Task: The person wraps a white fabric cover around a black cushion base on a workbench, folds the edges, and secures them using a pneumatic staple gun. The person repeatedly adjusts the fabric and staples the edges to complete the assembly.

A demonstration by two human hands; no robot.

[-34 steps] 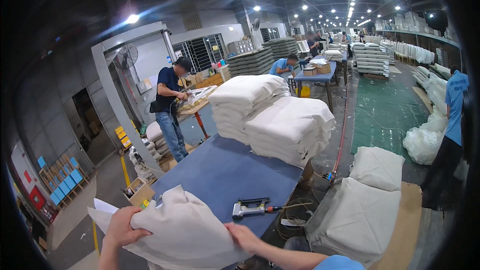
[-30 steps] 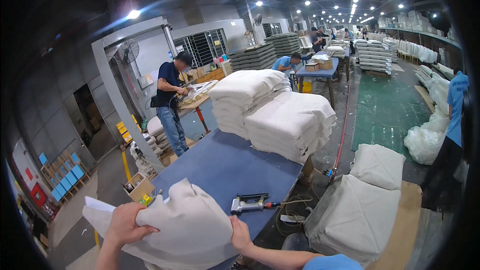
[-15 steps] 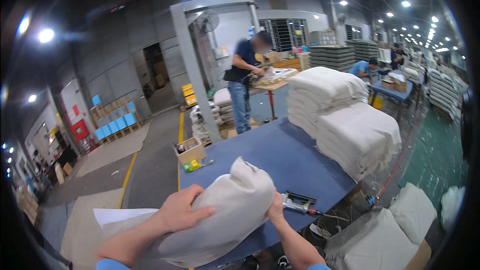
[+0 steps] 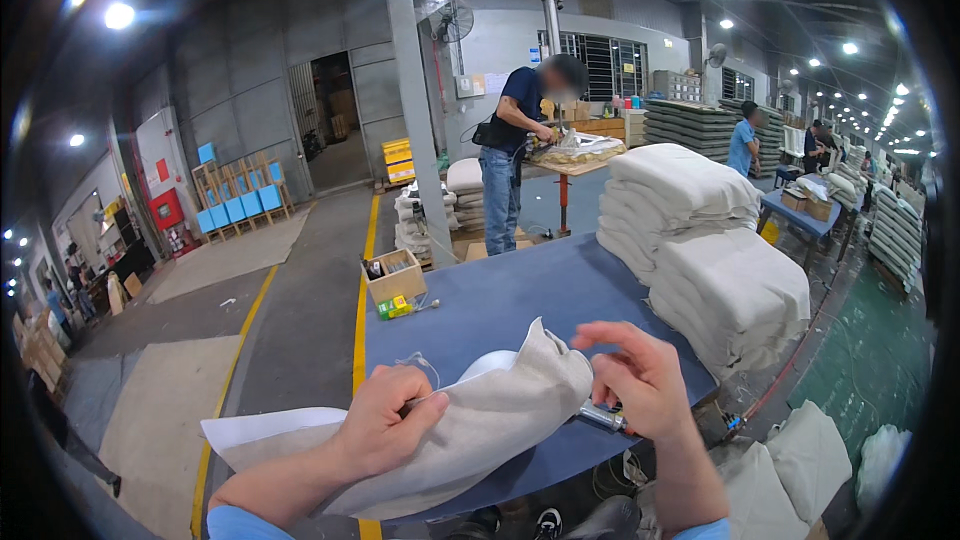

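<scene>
A large beige fabric piece with a white inner side [image 4: 490, 420] lies across the near end of the blue-topped table [image 4: 500, 285], its far corner folded up to a point. My left hand [image 4: 385, 425] is closed on the upper edge of this fabric, thumb on top. Just past the folded right end, my right hand [image 4: 640, 380] is raised with its fingers bent and apart, holding nothing that I can see. Partly behind that hand lies a silver air tool [image 4: 603, 417], mostly covered from view.
Tall stacks of folded beige cushions [image 4: 730, 290] stand on the table's right side. A small wooden box [image 4: 395, 277] and a yellow-green packet [image 4: 395, 307] sit at its left edge. More beige cushions [image 4: 805, 460] lie lower right. Another person [image 4: 510, 130] works at a table beyond.
My right hand has let go of the fabric's right end and lifted off. My left hand has gone from lying flat on the fabric to gripping its edge. The view has shifted slightly.
</scene>
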